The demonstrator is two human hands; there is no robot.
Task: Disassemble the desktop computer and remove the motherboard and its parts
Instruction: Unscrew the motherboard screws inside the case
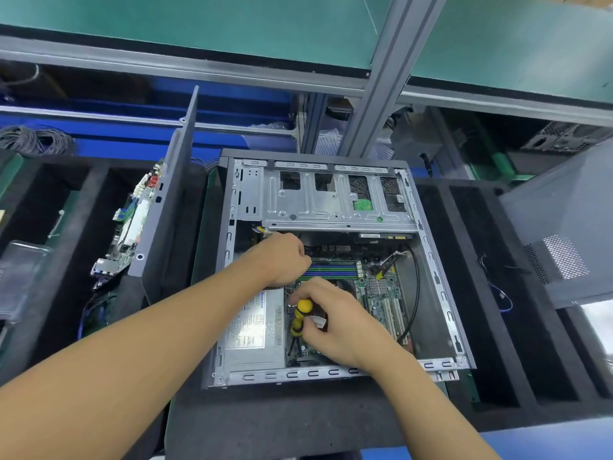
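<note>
Right hand (pixel 338 323) gripping screwdriver (pixel 302 313), motherboard (pixel 381 295) beneath

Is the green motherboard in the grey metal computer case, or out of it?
In: the green motherboard lies flat inside the open grey metal computer case, beside the silver power supply box.

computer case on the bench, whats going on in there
A person is working inside the open computer case, which lies on its side. The right hand holds a yellow-and-black screwdriver over the motherboard, beside the power supply. The left hand reaches in by the memory slots with its fingers curled; what it grips, if anything, is hidden. The motherboard is not yet out. Another bare board stands on edge to the left of the case.
</note>
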